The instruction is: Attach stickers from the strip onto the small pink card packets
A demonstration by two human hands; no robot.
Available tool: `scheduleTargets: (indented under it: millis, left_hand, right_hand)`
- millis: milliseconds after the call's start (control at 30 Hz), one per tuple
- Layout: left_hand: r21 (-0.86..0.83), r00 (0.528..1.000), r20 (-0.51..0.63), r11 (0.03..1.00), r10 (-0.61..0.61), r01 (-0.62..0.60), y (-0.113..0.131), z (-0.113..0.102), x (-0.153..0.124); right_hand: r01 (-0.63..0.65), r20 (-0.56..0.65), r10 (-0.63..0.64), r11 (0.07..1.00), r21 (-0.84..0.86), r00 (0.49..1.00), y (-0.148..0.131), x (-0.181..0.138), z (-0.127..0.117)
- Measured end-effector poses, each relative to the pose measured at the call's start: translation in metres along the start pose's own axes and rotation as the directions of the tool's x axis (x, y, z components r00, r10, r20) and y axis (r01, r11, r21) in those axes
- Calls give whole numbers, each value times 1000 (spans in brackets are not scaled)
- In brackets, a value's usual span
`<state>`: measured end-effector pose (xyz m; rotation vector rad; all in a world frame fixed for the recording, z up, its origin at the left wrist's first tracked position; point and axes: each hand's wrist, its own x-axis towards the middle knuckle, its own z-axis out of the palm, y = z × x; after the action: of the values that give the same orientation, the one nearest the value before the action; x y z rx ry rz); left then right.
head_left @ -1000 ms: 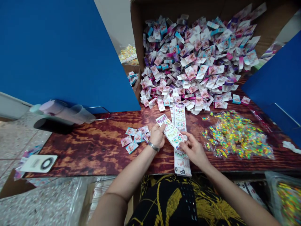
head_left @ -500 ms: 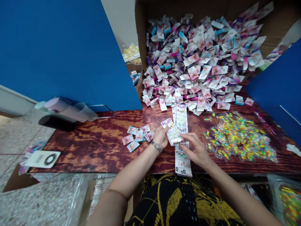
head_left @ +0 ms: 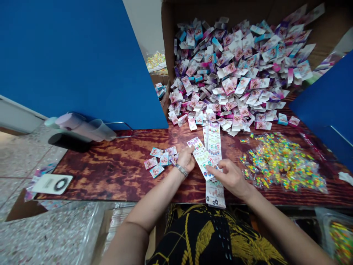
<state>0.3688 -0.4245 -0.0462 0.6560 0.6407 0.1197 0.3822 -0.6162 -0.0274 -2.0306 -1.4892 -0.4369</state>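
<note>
My left hand point(head_left: 185, 159) and my right hand point(head_left: 231, 177) both pinch a white sticker sheet point(head_left: 202, 156) printed with coloured nail shapes, held tilted just above the wooden table point(head_left: 116, 173). My left fingers grip its upper left edge. My right thumb and fingers hold its lower right end. Under it lies a long stack of similar sticker sheets point(head_left: 213, 165) that runs over the table's near edge. A few small pink and blue cards point(head_left: 160, 161) lie just left of my left hand.
A cardboard box point(head_left: 168, 44) at the back spills a big heap of small printed cards point(head_left: 234, 73). Clear packets of coloured pieces point(head_left: 281, 163) lie at the right. Blue partitions point(head_left: 74, 59) stand on both sides. Plastic cups point(head_left: 82, 127) lie at the left.
The sheet was bent or curled between my hands half a second ago; now it is stretched out flat again. Both hands stayed in about the same place.
</note>
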Motion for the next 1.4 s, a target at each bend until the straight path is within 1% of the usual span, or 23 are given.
scheduleTargets:
  millis: [67, 167, 200, 267, 333, 400, 467, 533, 600, 667, 733, 800, 867, 900, 933, 1000, 1033, 1100, 1167, 1233, 1300, 1333, 1400]
  left_hand:
    - [19, 997, 59, 999, 45, -46, 2, -1, -2]
    - [79, 980, 166, 989, 106, -121, 1, 0, -9]
    - [115, 971, 204, 982, 121, -147, -1, 0, -12]
    - [218, 949, 289, 957, 125, -192, -5, 0, -20]
    - [328, 931, 361, 926, 59, -185, -8, 1, -28]
    - [398, 917, 395, 909, -51, -121, -9, 2, -36]
    - [420, 907, 393, 907, -151, -31, -8, 4, -43]
    - [410, 899, 390, 912, -201, 26, -5, 6, -48]
    - [420, 885, 412, 907, -218, 28, -2, 7, -50]
    - [451, 876, 440, 892, -200, -23, -2, 8, -50]
    - [463, 887, 435, 883, -153, -75, -3, 9, -48]
    - [418, 917, 389, 904, -88, -90, -6, 10, -45]
    - [340, 938, 336, 940, -89, -33, -7, 10, -43]
    - [293, 942, 317, 956, -112, 15, -7, 10, -42]
    - [247, 941, 303, 966, -148, 72, -6, 9, -42]
    - [172, 931, 286, 968, -227, 183, -4, 8, -41]
    - [150, 928, 282, 967, -243, 207, -3, 8, -41]
    - [153, 931, 288, 970, -225, 187, -2, 8, -43]
    - [199, 935, 309, 973, -174, 115, -2, 9, -45]
    - [251, 931, 330, 965, -156, 73, -4, 11, -47]
    - [317, 924, 352, 948, -152, 35, -8, 12, -48]
    - [355, 922, 361, 935, -139, 2, -11, 12, -48]
    - [426, 925, 369, 901, -96, -77, -18, 10, -46]
  right_hand:
    - [12, 27, -12, 1000, -13, 1000, -3, -1, -4]
    - [-7, 147, -15, 989, 148, 989, -6, 4, -15]
    - [-46, 170, 11, 978, 202, 985, -6, 8, -20]
    - [-169, 150, 136, 957, 234, 979, -3, 18, -30]
    - [-299, 65, 292, 935, 189, 954, 5, 30, -37]
    - [-379, 9, 382, 914, 145, 924, 16, 40, -40]
    - [-402, 6, 404, 908, 120, 915, 26, 47, -38]
    - [-413, 31, 412, 905, 99, 911, 33, 50, -33]
    - [-421, 41, 419, 904, 79, 907, 36, 50, -29]
    - [-423, 6, 423, 904, 70, 906, 34, 48, -27]
    - [-380, -58, 383, 923, 58, 922, 27, 43, -26]
    - [-255, -68, 255, 967, 8, 965, 18, 35, -24]
    - [-88, 15, 90, 993, -84, 996, 9, 24, -19]
    - [-18, 70, 27, 992, -128, 997, 5, 18, -16]
    - [28, 115, -9, 987, -161, 993, 3, 13, -13]
    - [39, 145, -14, 984, -174, 989, 1, 6, -8]
    - [15, 135, 5, 989, -146, 991, 1, 4, -6]
    - [-83, 107, 85, 996, -24, 991, 0, 4, -4]
    - [-266, 74, 258, 955, 129, 963, -2, 7, -4]
    - [-469, 40, 474, 850, 239, 880, -3, 10, -2]
    - [-602, 24, 623, 744, 291, 782, -1, 10, 0]
    - [-626, 47, 646, 717, 306, 762, 4, 9, 2]
    - [-623, 162, 607, 716, 314, 778, 23, 4, 3]
